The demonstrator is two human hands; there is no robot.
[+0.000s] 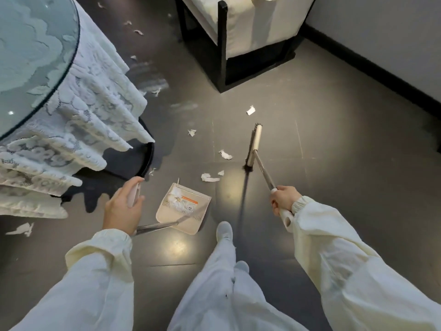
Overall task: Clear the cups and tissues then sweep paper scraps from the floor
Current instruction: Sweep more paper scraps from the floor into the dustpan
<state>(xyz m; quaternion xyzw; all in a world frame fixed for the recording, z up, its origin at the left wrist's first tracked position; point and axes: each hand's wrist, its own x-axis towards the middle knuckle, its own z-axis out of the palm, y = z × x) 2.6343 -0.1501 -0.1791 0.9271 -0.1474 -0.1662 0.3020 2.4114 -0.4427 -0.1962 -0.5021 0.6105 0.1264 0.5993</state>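
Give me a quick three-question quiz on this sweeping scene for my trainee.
1. True or false: the dustpan already holds some debris.
2. Which hand grips the broom? A. left B. right
3. Fill the blank: the scraps nearest the dustpan lie ____ it and the broom.

Key
1. True: white bits lie in the pan.
2. B: the right hand grips the broom; the left hand holds the dustpan's handle.
3. between
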